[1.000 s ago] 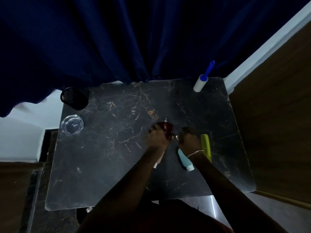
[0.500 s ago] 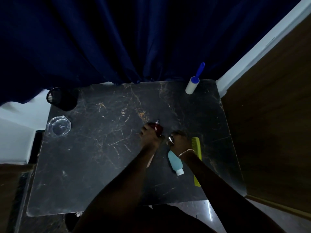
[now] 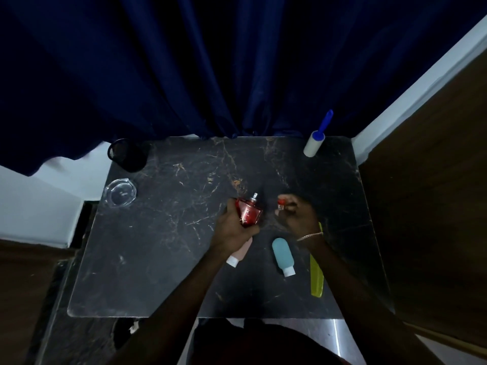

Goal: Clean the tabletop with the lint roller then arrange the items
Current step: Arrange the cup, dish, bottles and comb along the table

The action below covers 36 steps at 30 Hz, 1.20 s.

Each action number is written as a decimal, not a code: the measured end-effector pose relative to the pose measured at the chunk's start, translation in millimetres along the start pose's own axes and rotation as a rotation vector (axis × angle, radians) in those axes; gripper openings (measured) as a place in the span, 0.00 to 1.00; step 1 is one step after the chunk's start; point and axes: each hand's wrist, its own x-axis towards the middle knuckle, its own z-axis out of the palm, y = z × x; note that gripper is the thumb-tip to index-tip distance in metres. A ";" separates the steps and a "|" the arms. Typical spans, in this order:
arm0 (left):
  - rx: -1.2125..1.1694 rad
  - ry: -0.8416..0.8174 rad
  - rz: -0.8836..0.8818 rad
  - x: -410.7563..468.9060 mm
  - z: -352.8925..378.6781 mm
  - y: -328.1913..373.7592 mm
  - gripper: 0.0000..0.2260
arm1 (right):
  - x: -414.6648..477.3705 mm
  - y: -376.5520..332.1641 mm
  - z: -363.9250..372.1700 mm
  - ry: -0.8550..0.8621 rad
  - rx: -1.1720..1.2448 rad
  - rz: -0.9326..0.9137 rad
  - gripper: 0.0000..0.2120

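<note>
one dark marbled counter point(image 3: 158, 259) is seen from above, set against one blue curtain point(image 3: 210, 75). two hands are raised over its middle. the left hand point(image 3: 232, 227) is closed around one red perfume bottle point(image 3: 249, 212), whose long axis is tilted so that the bare spray nozzle points up and to the right, toward the right hand point(image 3: 297, 214). there the fingers point(image 3: 286, 204) are pinched narrowly on one small red cap point(image 3: 281, 202), held just beside the nozzle but apart from it; the next move is judged to be the cap being brought onto the nozzle, the right hand being the nearer one.

one lint roller point(image 3: 315, 143) lies at the far right corner, handle pointing away, well apart from both hands. one yellow comb point(image 3: 317, 275) and one teal bottle point(image 3: 282, 255) lie lengthwise near the right forearm; one pink bottle point(image 3: 241, 254) is partly hidden under the left wrist. at the far left stand one black mesh cup point(image 3: 126, 155) and one glass dish point(image 3: 120, 193).
</note>
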 end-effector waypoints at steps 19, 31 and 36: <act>0.256 -0.055 0.231 -95.7 -36.5 14.4 0.42 | -56.3 -73.4 -43.5 -0.493 0.092 -0.203 0.13; 0.199 -0.054 0.266 -95.6 -52.0 17.7 0.39 | -50.3 -97.3 -20.4 -0.639 -0.013 -0.220 0.09; 0.177 -0.013 0.262 -91.4 -60.7 18.7 0.37 | -46.1 -105.1 -8.5 -0.621 0.004 -0.202 0.07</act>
